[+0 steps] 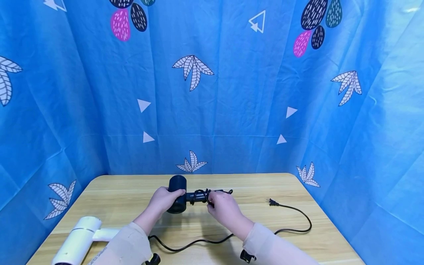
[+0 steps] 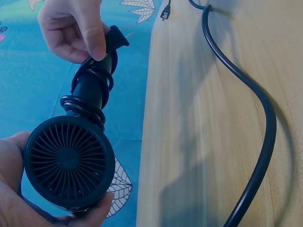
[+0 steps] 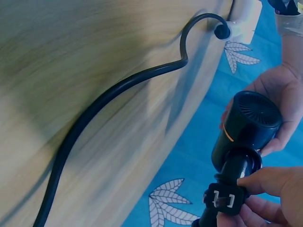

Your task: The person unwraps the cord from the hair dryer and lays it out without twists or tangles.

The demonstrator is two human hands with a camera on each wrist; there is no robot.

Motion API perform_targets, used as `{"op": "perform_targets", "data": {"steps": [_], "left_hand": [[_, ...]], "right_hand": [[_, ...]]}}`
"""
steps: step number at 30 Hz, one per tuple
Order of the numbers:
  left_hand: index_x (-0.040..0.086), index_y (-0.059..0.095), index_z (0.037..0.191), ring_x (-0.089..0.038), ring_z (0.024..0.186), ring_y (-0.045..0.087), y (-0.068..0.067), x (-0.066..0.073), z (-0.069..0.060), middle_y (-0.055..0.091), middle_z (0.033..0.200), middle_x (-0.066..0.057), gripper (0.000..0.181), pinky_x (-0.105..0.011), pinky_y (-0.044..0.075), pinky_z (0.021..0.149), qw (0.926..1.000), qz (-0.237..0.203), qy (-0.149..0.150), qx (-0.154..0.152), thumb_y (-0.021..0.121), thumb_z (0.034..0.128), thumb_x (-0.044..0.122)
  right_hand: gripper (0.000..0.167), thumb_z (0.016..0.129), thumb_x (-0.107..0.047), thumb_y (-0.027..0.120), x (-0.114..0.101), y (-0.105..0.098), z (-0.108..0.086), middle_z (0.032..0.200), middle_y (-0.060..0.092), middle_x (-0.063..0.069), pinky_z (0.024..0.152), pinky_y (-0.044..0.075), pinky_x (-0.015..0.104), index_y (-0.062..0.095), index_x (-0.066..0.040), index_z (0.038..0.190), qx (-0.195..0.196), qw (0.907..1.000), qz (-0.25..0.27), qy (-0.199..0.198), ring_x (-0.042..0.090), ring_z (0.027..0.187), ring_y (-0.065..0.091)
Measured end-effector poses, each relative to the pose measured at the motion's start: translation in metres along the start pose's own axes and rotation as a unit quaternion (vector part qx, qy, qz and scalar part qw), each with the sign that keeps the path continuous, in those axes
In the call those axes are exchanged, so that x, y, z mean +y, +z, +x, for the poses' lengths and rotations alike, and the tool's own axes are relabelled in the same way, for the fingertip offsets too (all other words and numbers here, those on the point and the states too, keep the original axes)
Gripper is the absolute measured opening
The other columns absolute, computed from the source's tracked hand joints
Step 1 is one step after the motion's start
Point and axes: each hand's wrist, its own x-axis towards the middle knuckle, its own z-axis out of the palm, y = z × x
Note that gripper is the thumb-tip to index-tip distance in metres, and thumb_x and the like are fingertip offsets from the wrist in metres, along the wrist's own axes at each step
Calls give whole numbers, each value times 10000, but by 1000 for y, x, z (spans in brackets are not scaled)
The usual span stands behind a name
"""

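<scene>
A black hair dryer is held up above the table, its handle pointing right. My left hand grips the round barrel, thumb on the near side, while the vented end faces the left wrist camera. The dryer's black cord is wound in several loops around the handle. Against the handle, my right hand pinches the cord's two-pin plug between thumb and fingers; the prongs show in the right wrist view. My right hand hides part of the handle in the head view.
A white hair dryer lies at the table's front left, partly behind my left sleeve. Its black cord snakes across the wooden tabletop to a plug on the right. Blue patterned curtains surround the table's back and sides.
</scene>
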Motion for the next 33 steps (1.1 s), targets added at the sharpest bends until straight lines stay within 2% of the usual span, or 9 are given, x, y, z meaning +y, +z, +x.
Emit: {"op": "perform_targets", "data": {"steps": [4,9,13,18,24,28,33], "left_hand": [[-152,451,1370,-446,1159,581,0,0,-1,581,1267,-315,836,-561,489,950,10000,74,-47,-29,665,895,503],[-146,431,1392,-453,1185,564,-1,0,-2,560,1302,-321,859,-576,476,966,9999,98,-96,-59,663,896,516],[-145,440,1386,-447,1175,573,-1,-1,-2,571,1288,-313,859,-573,480,960,9999,92,-86,-68,665,892,521],[-141,443,1387,-444,1168,579,-1,-2,-2,574,1287,-312,866,-569,486,951,9999,76,-79,-81,672,885,527],[-140,441,1388,-442,1161,583,-1,-3,-3,575,1285,-309,869,-567,490,945,9999,72,-103,-93,674,883,528],[-145,427,1397,-449,1180,568,-1,-3,-4,559,1304,-317,876,-571,481,959,9999,39,-57,-107,673,885,522],[-145,424,1397,-449,1178,571,-1,-3,-4,562,1299,-317,872,-568,483,958,9999,15,-57,-104,677,885,514]], "right_hand": [[228,791,-62,757,-3,-2,1,668,497,-101,547,423,212,562,-164,731,-8,10000,1,0,35,579,431],[148,775,-37,715,-7,-4,3,692,541,-69,550,443,220,608,-136,752,22,10000,-47,-67,48,592,462],[176,795,-30,732,-8,-6,5,690,558,-61,558,460,236,602,-140,749,42,9998,-139,-109,66,599,494],[139,834,-48,756,-9,-9,7,732,599,-45,607,509,260,645,-124,798,-193,9990,-379,-134,114,663,577],[51,866,-71,753,-12,-13,8,791,621,-22,640,530,256,716,-104,879,-364,9966,-716,-175,137,717,594],[44,875,-82,749,-12,-17,11,787,600,-33,610,524,247,721,-114,886,-302,9946,-940,-333,132,731,579],[82,864,-135,787,-9,-23,19,809,603,-36,625,531,233,707,-129,884,-279,9883,-1260,-818,127,763,579]]}}
